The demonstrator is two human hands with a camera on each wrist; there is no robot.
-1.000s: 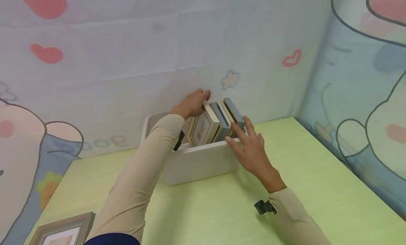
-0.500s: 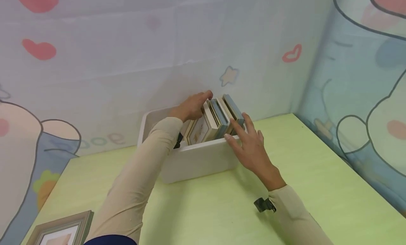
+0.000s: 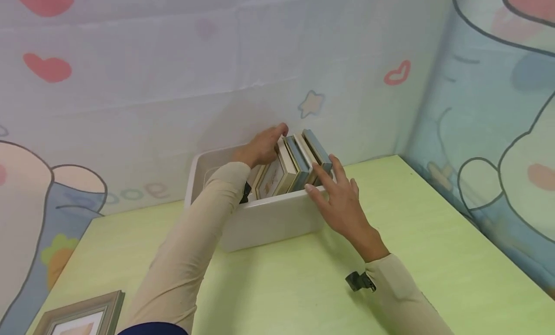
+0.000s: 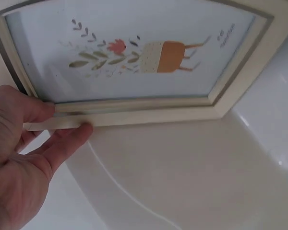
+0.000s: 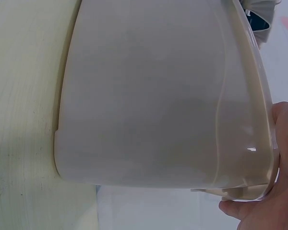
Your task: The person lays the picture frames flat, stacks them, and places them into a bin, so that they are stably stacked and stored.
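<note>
Left hand [image 3: 263, 144] pinching the cream picture frame [image 3: 277, 173] upright among others in the white bin [image 3: 269, 219] on the table [image 3: 433, 238], right hand [image 3: 342, 202] open against the frames' near edges; apparently mid-tidying, calling next for gentle, even pressure.

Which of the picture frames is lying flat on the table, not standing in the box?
The grey-brown frame at the near left corner of the green table. The others stand on edge inside the white box.

Bright even indoor light, soft shadows under the arms, slight glare on white bin [image 5: 249, 149], mild softness
</note>
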